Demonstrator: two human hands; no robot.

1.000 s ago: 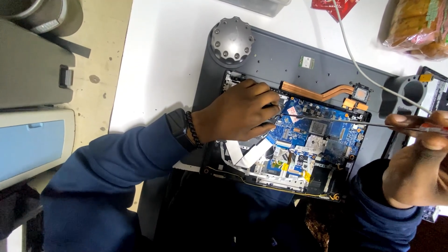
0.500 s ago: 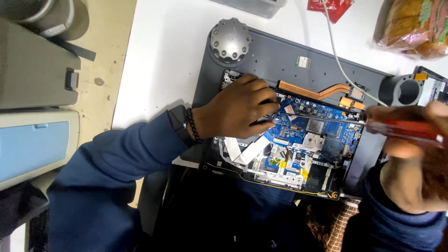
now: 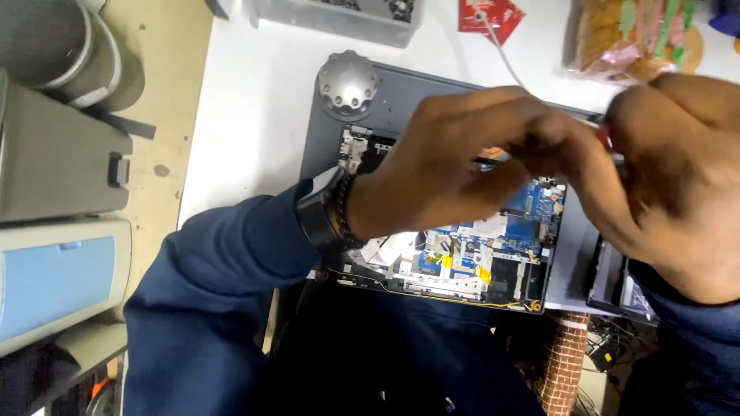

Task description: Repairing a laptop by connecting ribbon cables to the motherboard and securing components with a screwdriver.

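White tabletop [image 3: 254, 100] supports an opened laptop chassis [image 3: 432, 92]. Above its blue circuit board [image 3: 532, 204], my left hand [image 3: 455, 162] and right hand [image 3: 678, 177] meet, fingers pinched narrow; what they hold, I cannot tell. Round metal knob [image 3: 348, 83] sits at chassis corner.

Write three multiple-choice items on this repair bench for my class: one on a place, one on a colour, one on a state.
1. Where is the round grey knob?
A. far-left corner of the opened device
B. on the floor
C. in the clear bin

2. What colour is the circuit board?
A. red
B. blue
C. white

3. How is the device?
A. closed
B. wrapped
C. opened, insides bare

Answers: 1 A, it sits on the grey casing's corner. 2 B, blue shows below the left hand and right hand. 3 C, board and parts lie exposed.
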